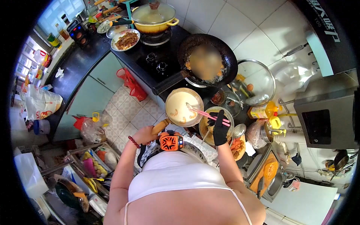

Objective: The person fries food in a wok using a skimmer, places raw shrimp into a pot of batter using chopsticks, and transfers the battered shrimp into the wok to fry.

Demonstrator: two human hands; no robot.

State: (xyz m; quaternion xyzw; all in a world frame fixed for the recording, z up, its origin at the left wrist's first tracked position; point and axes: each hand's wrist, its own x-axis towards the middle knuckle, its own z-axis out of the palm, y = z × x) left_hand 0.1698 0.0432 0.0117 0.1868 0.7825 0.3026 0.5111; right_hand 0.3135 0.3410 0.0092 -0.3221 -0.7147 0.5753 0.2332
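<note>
Head view — pink chopsticks (205,113) over pan (201,101)
Your left hand (145,135) grips the pan's handle (160,126), your right hand (220,128) the chopsticks — wok (227,49) beyond both.

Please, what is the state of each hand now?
Left hand: closed, holding the pan by its handle.
Right hand, gloved: closed, holding the pink chopsticks.

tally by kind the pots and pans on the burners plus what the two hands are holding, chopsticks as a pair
Lidded yellow pot on a burner: 1
Wok on a burner: 1
Wooden-handled pan in the left hand: 1
Pair of pink chopsticks in the gloved right hand: 1
Total: 4
</note>
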